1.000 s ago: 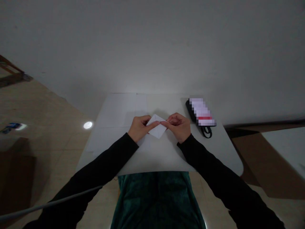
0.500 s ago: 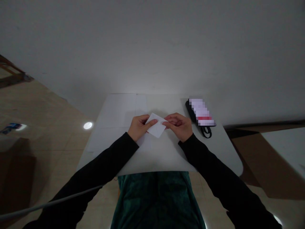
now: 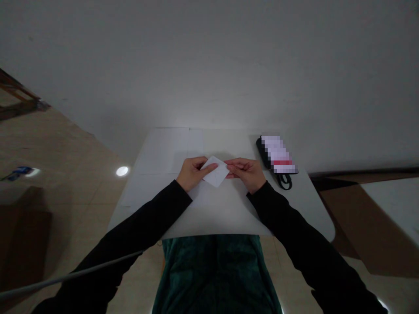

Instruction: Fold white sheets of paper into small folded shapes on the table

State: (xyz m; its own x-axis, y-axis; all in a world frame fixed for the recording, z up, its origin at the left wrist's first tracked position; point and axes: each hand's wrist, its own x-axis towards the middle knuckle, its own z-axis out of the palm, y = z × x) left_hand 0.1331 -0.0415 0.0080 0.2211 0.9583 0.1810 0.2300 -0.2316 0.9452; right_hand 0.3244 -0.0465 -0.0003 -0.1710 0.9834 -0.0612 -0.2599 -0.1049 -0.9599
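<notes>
A small folded piece of white paper, diamond-shaped with crease lines, is held above the table between both hands. My left hand grips its left corner, the thumb lying on the upper face and the fingers behind it. At the right corner, my right hand pinches the edge between thumb and fingertips. The fingers beneath the folded paper are hidden.
White paper sheets lie on the left of the white table, which stands against a grey wall. A black case with a strap carries a blurred, phone-like object at the right. A grey cable crosses my left sleeve.
My right thumb has slid from the paper's upper face toward its right corner. The paper has tilted slightly; my left hand keeps its grip.
</notes>
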